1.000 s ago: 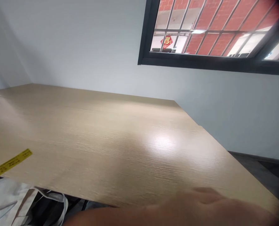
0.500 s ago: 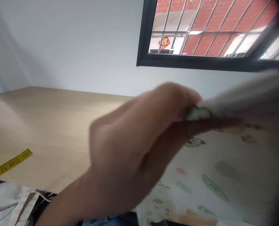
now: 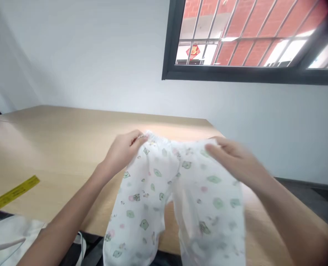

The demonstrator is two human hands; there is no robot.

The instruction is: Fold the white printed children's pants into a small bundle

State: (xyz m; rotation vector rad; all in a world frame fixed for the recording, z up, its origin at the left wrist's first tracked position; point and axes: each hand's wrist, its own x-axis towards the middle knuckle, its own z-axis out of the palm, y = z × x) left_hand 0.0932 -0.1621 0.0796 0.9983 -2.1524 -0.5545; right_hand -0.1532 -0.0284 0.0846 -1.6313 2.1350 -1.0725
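Over the near edge of the table, your left hand and right hand pinch the printed trousers at the waistband; the loose legs could twist if either grip slackens.

right hand blurred, patterned pants cut off at the bottom edge, yellow strip at the left
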